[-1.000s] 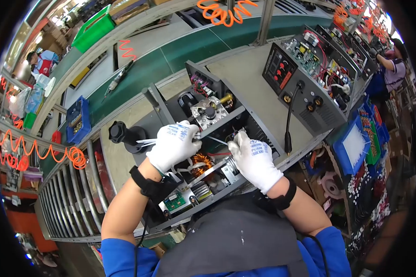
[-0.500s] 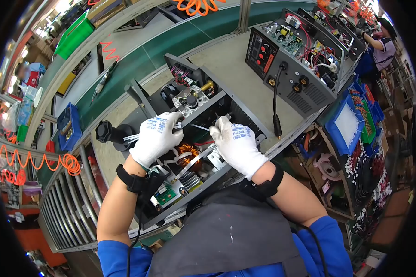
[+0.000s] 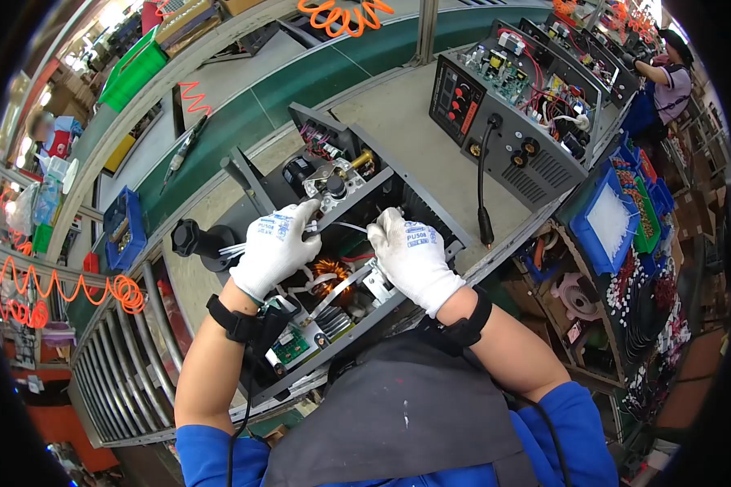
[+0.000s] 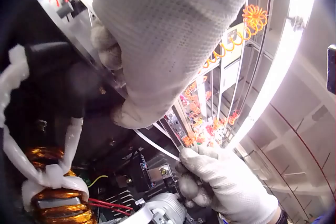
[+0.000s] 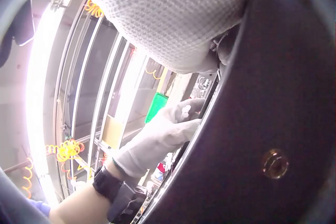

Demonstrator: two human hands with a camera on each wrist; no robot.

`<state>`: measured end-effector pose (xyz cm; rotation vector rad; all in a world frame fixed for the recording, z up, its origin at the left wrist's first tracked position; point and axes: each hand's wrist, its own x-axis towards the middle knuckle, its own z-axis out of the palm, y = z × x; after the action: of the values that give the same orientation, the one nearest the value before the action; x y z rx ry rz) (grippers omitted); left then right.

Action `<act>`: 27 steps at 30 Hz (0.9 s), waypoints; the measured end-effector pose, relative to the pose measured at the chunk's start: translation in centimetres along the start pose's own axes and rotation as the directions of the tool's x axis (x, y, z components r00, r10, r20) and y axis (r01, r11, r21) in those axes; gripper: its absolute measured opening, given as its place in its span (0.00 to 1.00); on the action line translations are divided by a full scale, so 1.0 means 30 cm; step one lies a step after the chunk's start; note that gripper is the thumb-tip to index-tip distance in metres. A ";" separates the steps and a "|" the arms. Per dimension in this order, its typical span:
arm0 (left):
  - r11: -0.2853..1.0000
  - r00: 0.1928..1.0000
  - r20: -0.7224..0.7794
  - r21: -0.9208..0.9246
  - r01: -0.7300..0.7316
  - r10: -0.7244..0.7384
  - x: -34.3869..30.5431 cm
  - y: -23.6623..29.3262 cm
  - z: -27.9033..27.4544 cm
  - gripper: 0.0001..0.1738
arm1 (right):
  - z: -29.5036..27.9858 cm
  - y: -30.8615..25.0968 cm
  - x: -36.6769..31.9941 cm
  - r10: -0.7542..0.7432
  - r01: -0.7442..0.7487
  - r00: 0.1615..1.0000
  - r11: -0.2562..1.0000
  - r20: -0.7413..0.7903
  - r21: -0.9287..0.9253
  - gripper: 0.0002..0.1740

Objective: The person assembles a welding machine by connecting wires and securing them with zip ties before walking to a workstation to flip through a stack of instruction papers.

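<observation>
Both hands wear white gloves and work over an open grey machine chassis (image 3: 443, 227). My left hand (image 3: 274, 247) grips several white cable ties (image 3: 232, 251), whose tails stick out on its left side. My right hand (image 3: 410, 258) is inside the chassis near the black finned part, its fingertips bent together on a white cable tie (image 4: 157, 144). That tie runs as a slightly bowed strip between the hands. Below the left hand sits a copper-wound coil (image 3: 330, 276) with white sleeved leads. A metal wire-feed unit (image 3: 333, 185) is just beyond the left fingertips.
Another open machine (image 3: 516, 122) with a hanging black cable stands at the right. A black-knobbed spool holder (image 3: 195, 238) is at left. Blue bins (image 3: 609, 215) hold small parts at far right. A power screwdriver (image 3: 183, 156) hangs over the green conveyor. Rollers (image 3: 122, 365) lie at lower left.
The head view has shifted, so the scene sits further left and higher than in the first frame. Both hands keep their hold; the strip between them now bows more.
</observation>
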<state>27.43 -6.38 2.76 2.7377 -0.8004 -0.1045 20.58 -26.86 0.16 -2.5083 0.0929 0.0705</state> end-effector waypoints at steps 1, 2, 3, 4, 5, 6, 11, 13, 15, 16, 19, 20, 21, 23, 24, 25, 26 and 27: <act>1.000 1.000 0.000 0.000 -0.005 0.005 -0.001 -0.002 0.001 0.28 | -0.001 0.000 0.002 -0.015 0.015 1.000 1.000 0.004 -0.002 0.15; 1.000 1.000 -0.002 0.000 -0.009 0.009 -0.001 -0.004 0.001 0.28 | -0.004 -0.002 0.003 -0.020 0.020 1.000 1.000 0.003 -0.004 0.15; 1.000 1.000 -0.007 0.001 -0.007 0.007 0.000 -0.004 -0.001 0.28 | -0.008 -0.003 0.004 -0.008 0.008 1.000 1.000 0.019 -0.008 0.15; 1.000 1.000 -0.007 -0.007 -0.010 0.010 -0.001 -0.004 -0.001 0.28 | -0.011 -0.006 0.003 0.004 -0.004 0.999 1.000 0.037 -0.014 0.15; 1.000 1.000 -0.005 -0.016 -0.015 0.014 -0.001 -0.004 -0.001 0.28 | -0.016 -0.012 0.000 0.009 -0.008 0.999 1.000 0.035 -0.015 0.16; 1.000 1.000 -0.006 -0.018 -0.014 0.014 0.000 -0.003 -0.002 0.28 | -0.011 -0.010 0.001 0.008 -0.007 0.999 1.000 0.035 -0.016 0.16; 1.000 1.000 0.007 -0.018 -0.002 0.002 0.000 -0.001 -0.004 0.28 | -0.001 -0.006 -0.001 -0.005 0.005 1.000 1.000 -0.020 -0.009 0.13; 1.000 1.000 0.004 -0.017 -0.004 0.004 -0.001 0.000 -0.006 0.28 | 0.005 -0.004 0.000 -0.005 0.005 1.000 1.000 -0.030 -0.014 0.13; 1.000 1.000 0.004 -0.017 -0.005 0.005 -0.001 -0.001 -0.006 0.28 | 0.004 -0.004 0.002 -0.005 0.005 0.999 1.000 -0.039 -0.017 0.13; 1.000 1.000 -0.002 -0.022 -0.008 0.008 -0.001 -0.002 -0.004 0.28 | -0.002 -0.007 0.005 0.001 -0.001 1.000 0.999 -0.004 -0.040 0.15; 0.999 1.000 -0.006 -0.030 -0.014 0.013 -0.002 -0.003 -0.006 0.28 | -0.011 -0.012 0.007 0.019 -0.017 0.999 0.998 0.033 -0.061 0.16; 0.999 1.000 -0.006 -0.031 -0.016 0.016 -0.001 -0.002 -0.007 0.28 | -0.012 -0.012 0.007 0.028 -0.026 0.999 0.998 0.034 -0.059 0.16; 0.999 1.000 -0.006 -0.031 -0.016 0.016 -0.001 -0.002 -0.007 0.28 | -0.012 -0.011 0.009 0.028 -0.026 0.999 0.998 0.034 -0.059 0.16; 1.000 1.000 -0.006 -0.026 -0.014 0.014 -0.001 -0.001 -0.007 0.28 | -0.009 -0.007 0.012 0.041 -0.039 0.997 0.998 0.058 -0.047 0.16; 1.000 1.000 -0.006 -0.026 -0.015 0.015 0.000 -0.002 -0.006 0.28 | -0.009 -0.006 0.012 0.042 -0.039 0.997 0.998 0.058 -0.047 0.16; 1.000 1.000 -0.006 -0.025 -0.015 0.014 0.000 -0.004 -0.004 0.28 | -0.009 -0.005 0.011 0.033 -0.030 0.998 0.998 0.049 -0.046 0.16; 1.000 1.000 -0.005 -0.024 -0.014 0.014 0.000 -0.005 -0.003 0.28 | -0.008 -0.004 0.010 0.024 -0.022 0.999 0.999 0.041 -0.044 0.16; 1.000 1.000 -0.004 -0.024 -0.015 0.015 0.001 -0.004 -0.004 0.28 | -0.007 -0.002 0.010 0.025 -0.023 0.999 0.999 0.041 -0.044 0.16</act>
<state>27.52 -6.26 2.84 2.7079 -0.8130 -0.1051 20.89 -26.95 0.35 -2.5478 0.1055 0.1354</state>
